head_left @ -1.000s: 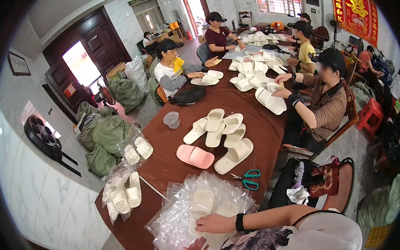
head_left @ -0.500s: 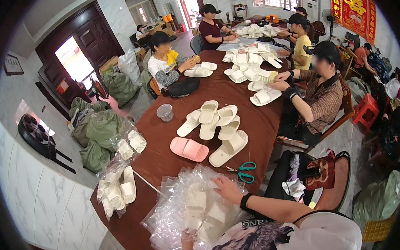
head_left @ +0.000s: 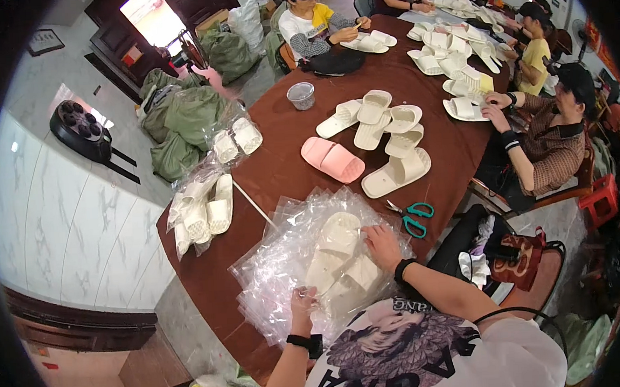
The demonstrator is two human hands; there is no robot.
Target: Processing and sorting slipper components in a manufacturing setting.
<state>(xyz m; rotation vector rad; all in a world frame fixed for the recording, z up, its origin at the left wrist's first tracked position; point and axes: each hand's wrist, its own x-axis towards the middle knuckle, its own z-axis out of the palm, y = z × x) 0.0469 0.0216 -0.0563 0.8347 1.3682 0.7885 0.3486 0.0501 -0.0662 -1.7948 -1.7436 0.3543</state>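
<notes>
Slippers (head_left: 339,239), a cream pair, lie at lower centre of the frame amid clear bags (head_left: 263,271). My left hand (head_left: 303,307) is at their lower left and my right hand (head_left: 384,244) at their upper right, its fingers loosely bent; whether either hand's fingers pinch the bags I cannot tell. Scissors (head_left: 415,220) lie just above my right hand; a pink slipper (head_left: 332,159) lies near the middle, on the brown table (head_left: 213,289).

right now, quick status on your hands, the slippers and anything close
Left hand at left of two cream slippers, right hand at their right; grips unclear. Slippers lie among clear plastic bags. Teal-handled scissors just past right hand.
</notes>
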